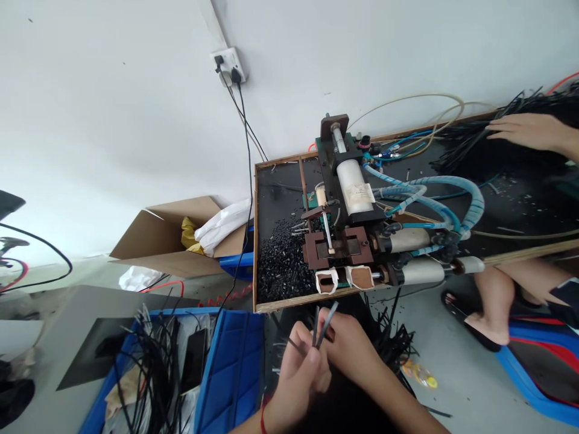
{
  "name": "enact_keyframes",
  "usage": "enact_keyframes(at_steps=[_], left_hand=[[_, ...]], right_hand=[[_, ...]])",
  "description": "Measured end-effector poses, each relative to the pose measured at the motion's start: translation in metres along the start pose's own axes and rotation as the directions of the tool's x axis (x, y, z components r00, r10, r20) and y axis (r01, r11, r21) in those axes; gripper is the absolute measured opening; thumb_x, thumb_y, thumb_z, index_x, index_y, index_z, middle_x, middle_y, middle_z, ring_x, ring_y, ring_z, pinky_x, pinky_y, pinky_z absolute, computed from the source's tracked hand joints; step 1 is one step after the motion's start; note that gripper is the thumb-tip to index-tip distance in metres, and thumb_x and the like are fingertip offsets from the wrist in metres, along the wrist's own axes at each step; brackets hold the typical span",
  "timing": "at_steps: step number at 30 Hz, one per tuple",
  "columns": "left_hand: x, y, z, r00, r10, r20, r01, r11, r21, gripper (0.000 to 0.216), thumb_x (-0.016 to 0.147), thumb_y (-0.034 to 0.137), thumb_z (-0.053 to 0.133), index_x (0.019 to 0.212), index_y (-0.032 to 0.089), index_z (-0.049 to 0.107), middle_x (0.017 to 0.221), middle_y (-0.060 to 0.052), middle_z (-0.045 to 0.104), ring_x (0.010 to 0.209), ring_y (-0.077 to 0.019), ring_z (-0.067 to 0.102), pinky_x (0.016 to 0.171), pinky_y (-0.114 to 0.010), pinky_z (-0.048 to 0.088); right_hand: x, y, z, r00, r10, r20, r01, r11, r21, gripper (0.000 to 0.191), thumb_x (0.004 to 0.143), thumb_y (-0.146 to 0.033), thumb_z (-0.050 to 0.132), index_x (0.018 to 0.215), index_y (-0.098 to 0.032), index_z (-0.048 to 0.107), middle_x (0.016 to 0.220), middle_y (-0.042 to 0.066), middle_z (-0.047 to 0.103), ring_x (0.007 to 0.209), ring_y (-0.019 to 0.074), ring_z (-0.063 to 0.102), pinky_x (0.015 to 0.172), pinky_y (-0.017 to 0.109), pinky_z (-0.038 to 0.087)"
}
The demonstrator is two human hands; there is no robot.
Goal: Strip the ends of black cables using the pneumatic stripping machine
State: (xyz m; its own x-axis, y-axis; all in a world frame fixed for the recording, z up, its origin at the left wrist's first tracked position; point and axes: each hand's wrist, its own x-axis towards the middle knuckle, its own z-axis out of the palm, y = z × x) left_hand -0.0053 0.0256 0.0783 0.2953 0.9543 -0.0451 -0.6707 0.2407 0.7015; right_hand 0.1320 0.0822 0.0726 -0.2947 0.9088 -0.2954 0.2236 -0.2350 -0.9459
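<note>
Head view: below bench point(280, 193) front edge, left hand point(301, 369) and right hand point(350, 349) together, both grips pinched narrow around thin black strips point(324, 322), tips fanned upward toward machine point(350, 199) near that edge. Black scraps point(283, 262) heaped by front-left corner. At far right corner, another person's hand point(527, 129) resting on wire bundle point(473, 144). Blue crate point(233, 361) left of hands.

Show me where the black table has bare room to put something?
Bare black mat shows back left, between the wooden rim and the brown-and-white pneumatic machine, and right of the blue spiral hoses. Crowded: the heap of black plastic scraps front left, the black cable bundle under another person's hand. The left hand and right hand pinch thin black strips.
</note>
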Motion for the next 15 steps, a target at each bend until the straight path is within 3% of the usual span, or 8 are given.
enact_keyframes(at_steps=[3,6,8,11,13,15], left_hand=[[0.002,-0.002,0.000,0.991,0.026,-0.134,-0.016,0.997,0.077,0.024,0.109,0.041,0.062,0.096,0.028,0.047,0.063,0.012,0.034,0.047,-0.0071,0.018,0.046,-0.016,0.021],[0.004,-0.004,-0.001,0.963,0.021,-0.270,0.025,0.986,0.165,0.035,0.104,0.046,0.070,0.091,0.027,0.044,0.064,0.011,0.040,0.050,-0.0068,0.027,0.047,-0.016,0.024],[0.005,-0.005,0.000,0.948,0.025,-0.316,0.038,0.980,0.194,0.041,0.100,0.049,0.075,0.090,0.026,0.043,0.065,0.011,0.043,0.051,-0.0065,0.030,0.048,-0.015,0.026],[0.010,-0.002,0.006,0.957,0.043,-0.286,0.026,0.972,0.233,0.037,0.103,0.051,0.069,0.091,0.026,0.045,0.058,0.012,0.049,0.044,-0.0054,0.031,0.044,-0.014,0.024],[0.015,0.002,0.011,0.962,0.061,-0.267,0.009,0.967,0.253,0.033,0.106,0.053,0.063,0.094,0.027,0.047,0.060,0.008,0.063,0.044,-0.0080,0.046,0.045,-0.016,0.036],[0.019,0.007,0.015,0.954,0.085,-0.288,-0.008,0.966,0.257,0.032,0.107,0.056,0.060,0.098,0.027,0.050,0.069,0.003,0.075,0.055,-0.0140,0.063,0.059,-0.025,0.054]], right_hand=[[-0.014,-0.017,-0.008,0.973,-0.213,-0.088,0.221,0.971,0.093,0.009,0.093,-0.023,0.069,0.085,-0.024,0.073,0.074,0.000,0.061,0.066,0.0183,0.050,0.063,0.031,0.035],[-0.024,-0.026,-0.012,0.933,-0.348,-0.088,0.358,0.916,0.180,0.017,0.101,-0.029,0.065,0.092,-0.024,0.079,0.083,0.004,0.065,0.069,0.0197,0.056,0.062,0.032,0.040],[-0.025,-0.027,-0.010,0.927,-0.348,-0.137,0.369,0.913,0.176,0.018,0.099,-0.030,0.070,0.085,-0.023,0.078,0.080,0.003,0.063,0.069,0.0192,0.056,0.061,0.032,0.040],[-0.021,-0.024,-0.005,0.929,-0.306,-0.208,0.355,0.898,0.261,0.024,0.099,-0.032,0.073,0.076,-0.022,0.074,0.077,0.003,0.061,0.068,0.0185,0.057,0.062,0.032,0.043],[-0.018,-0.022,-0.003,0.947,-0.248,-0.206,0.315,0.845,0.432,0.027,0.100,-0.040,0.072,0.080,-0.022,0.075,0.081,0.002,0.061,0.062,0.0155,0.054,0.058,0.030,0.042],[-0.016,-0.020,-0.003,0.972,-0.168,-0.167,0.235,0.758,0.608,0.032,0.098,-0.050,0.074,0.085,-0.021,0.074,0.084,0.002,0.064,0.053,0.0102,0.046,0.051,0.027,0.036]])
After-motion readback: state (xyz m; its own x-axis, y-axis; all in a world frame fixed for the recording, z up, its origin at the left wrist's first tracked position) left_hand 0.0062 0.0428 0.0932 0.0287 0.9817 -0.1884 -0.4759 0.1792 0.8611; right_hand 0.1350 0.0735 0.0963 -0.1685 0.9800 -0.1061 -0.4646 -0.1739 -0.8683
